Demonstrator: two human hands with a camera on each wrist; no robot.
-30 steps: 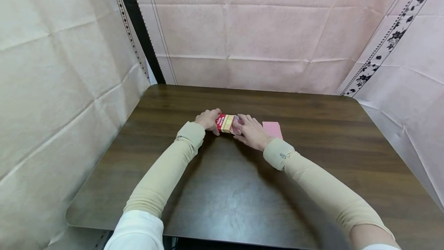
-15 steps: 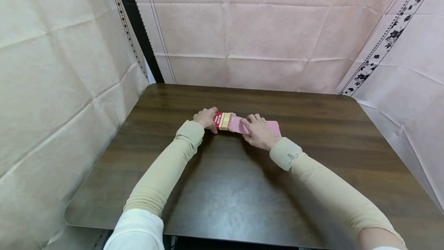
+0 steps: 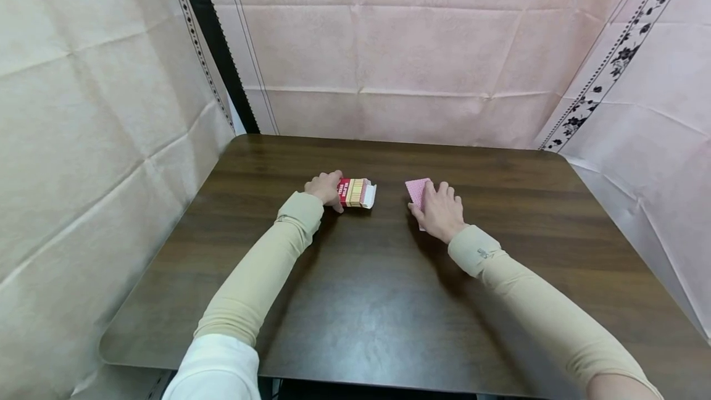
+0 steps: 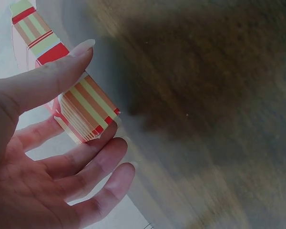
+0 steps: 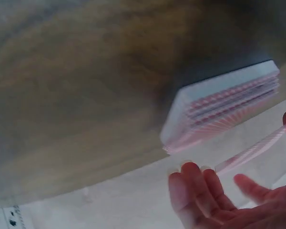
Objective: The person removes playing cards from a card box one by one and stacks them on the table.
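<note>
My left hand [image 3: 324, 189] grips a red card box [image 3: 352, 192] with yellow and tan stripes, lying at the table's middle. Its white end flap sticks out to the right. In the left wrist view the thumb lies across the striped side of the box [image 4: 88, 102] and the fingers curl beneath. Off to the right, my right hand [image 3: 440, 212] holds pink-patterned playing cards [image 3: 416, 189]. The right wrist view shows this thin, tilted piece [image 5: 252, 152] pinched between thumb and fingers. Beside it appears a thicker stack of playing cards [image 5: 229, 102], which the hand hides in the head view.
Both hands work over a dark brown wooden table [image 3: 344, 301] with rounded corners. Pale cloth hangs behind it [image 3: 411, 48] and along both sides. A dark strip [image 3: 228, 48] runs down at the back left.
My right hand has drawn the playing cards out of the box and carried them right, over the stack there. The left hand keeps its grip on the box, shifting slightly left in view.
</note>
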